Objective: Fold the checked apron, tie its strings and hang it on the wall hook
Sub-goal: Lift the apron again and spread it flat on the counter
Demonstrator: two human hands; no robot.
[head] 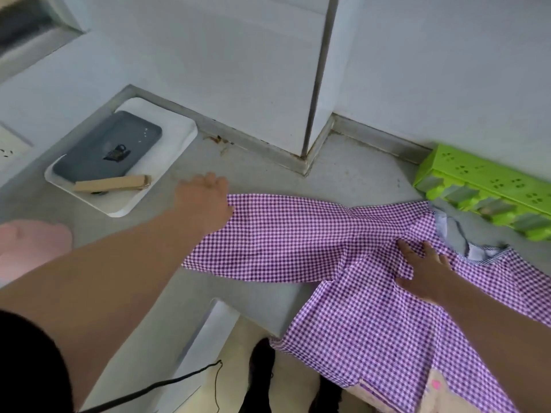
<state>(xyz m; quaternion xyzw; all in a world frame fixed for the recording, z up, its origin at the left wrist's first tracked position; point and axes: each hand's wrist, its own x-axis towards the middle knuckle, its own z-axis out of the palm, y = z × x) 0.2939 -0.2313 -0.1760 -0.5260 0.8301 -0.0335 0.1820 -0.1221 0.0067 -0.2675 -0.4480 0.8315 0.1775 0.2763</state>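
Two hands flat on checked apron point(298, 234): left hand point(205, 201), right hand point(426, 269).

A: Where is the checked apron point(343, 257) lying?
B: Spread over a grey counter point(262, 177), with its lower part hanging off the front edge. One section stretches out to the left, and a grey lining shows at its right

A: And the hands?
B: The left hand point(205, 201) rests on the far left end of the cloth; whether it pinches the edge cannot be told. The right hand point(423, 269) presses flat on the middle, fingers spread

A: Anything else on the counter?
B: A white tray point(176, 138) at the left holds a dark grey tray point(89, 156) and a wooden clip point(113, 183). A green rack point(489, 186) sits at the right, just beside the apron
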